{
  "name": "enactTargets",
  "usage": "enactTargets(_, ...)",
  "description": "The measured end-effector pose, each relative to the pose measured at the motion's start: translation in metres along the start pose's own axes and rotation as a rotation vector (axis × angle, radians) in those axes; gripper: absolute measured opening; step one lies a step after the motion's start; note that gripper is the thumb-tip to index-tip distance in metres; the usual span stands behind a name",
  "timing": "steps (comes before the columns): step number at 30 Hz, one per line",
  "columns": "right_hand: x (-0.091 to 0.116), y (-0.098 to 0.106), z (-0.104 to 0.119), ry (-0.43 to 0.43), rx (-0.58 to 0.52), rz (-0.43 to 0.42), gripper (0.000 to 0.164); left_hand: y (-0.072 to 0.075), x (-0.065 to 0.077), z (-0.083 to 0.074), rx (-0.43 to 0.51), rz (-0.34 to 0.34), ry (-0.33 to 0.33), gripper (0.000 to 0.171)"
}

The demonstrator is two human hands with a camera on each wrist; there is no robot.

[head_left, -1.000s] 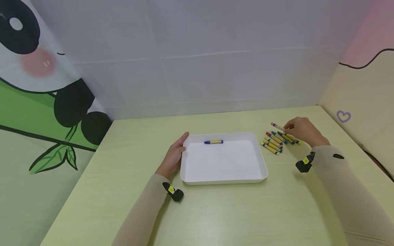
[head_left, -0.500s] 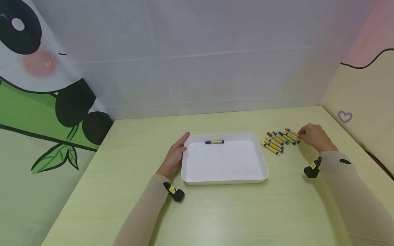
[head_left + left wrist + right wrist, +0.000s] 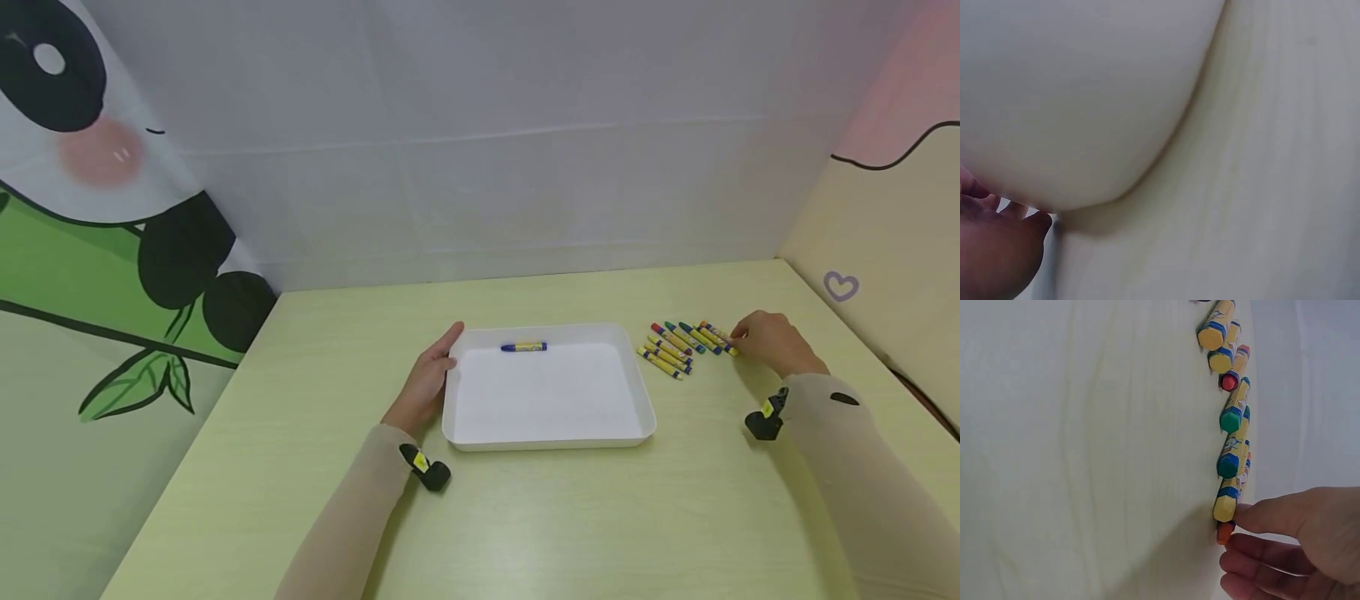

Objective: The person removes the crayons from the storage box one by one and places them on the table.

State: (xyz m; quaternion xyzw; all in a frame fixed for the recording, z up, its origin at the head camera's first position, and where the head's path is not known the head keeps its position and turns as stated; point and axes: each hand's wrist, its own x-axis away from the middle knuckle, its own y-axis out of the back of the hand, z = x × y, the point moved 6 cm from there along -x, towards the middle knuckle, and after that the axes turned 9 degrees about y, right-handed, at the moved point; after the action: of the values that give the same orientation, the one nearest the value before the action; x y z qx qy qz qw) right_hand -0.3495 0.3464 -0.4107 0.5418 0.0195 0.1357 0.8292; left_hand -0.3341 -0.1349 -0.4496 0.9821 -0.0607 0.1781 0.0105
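Observation:
A white rectangular tray (image 3: 551, 392) sits mid-table with one blue crayon (image 3: 524, 347) lying across its far part. At the tray's left edge, my left hand (image 3: 422, 379) grips the side; the left wrist view has its fingers against the tray's outer wall (image 3: 1072, 125). Right of the tray, several crayons (image 3: 671, 357) lie slanted in a row. My right hand (image 3: 772, 342) pinches the near end of an orange crayon (image 3: 1225, 533) between thumb and fingers, at the row's right end. A yellow crayon (image 3: 1225, 506) lies right beside it.
The pale wooden table (image 3: 562, 517) ends at a white cloth backdrop (image 3: 480, 200). A cream side panel (image 3: 892, 275) rises on the right, and a printed cartoon panel (image 3: 112, 250) on the left.
My right hand has carried the orange crayon right and toward me, from above the row down to its right end. The left hand and the tray have stayed in place.

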Motion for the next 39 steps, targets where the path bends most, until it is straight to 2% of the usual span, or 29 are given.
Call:
enactTargets(4,0.001,0.006,0.008,0.014,-0.032,-0.017,0.039,0.0,0.0,0.0,-0.002,0.002,-0.001,0.062)
enactTargets(10,-0.001,0.017,0.029,0.086,-0.047,-0.056,0.04,-0.001,0.0,0.0,0.001,0.007,-0.003,0.062)
enactTargets(17,-0.014,0.025,0.067,0.131,-0.032,-0.08,0.035,0.0,-0.001,0.0,0.013,0.004,0.0,0.062)
enactTargets(21,-0.024,0.025,0.091,0.147,-0.063,-0.082,0.034,-0.001,-0.001,0.0,0.008,0.005,0.002,0.062)
enactTargets(25,-0.034,0.02,0.118,0.18,-0.099,-0.082,0.033,-0.002,0.0,0.0,0.009,0.008,0.002,0.062)
enactTargets(30,-0.045,0.009,0.154,0.261,-0.137,-0.096,0.028,-0.001,0.0,0.0,0.016,0.006,-0.001,0.062)
enactTargets(39,-0.067,-0.026,0.211,0.369,-0.165,-0.047,0.022,0.0,-0.001,0.0,0.02,0.02,-0.021,0.061)
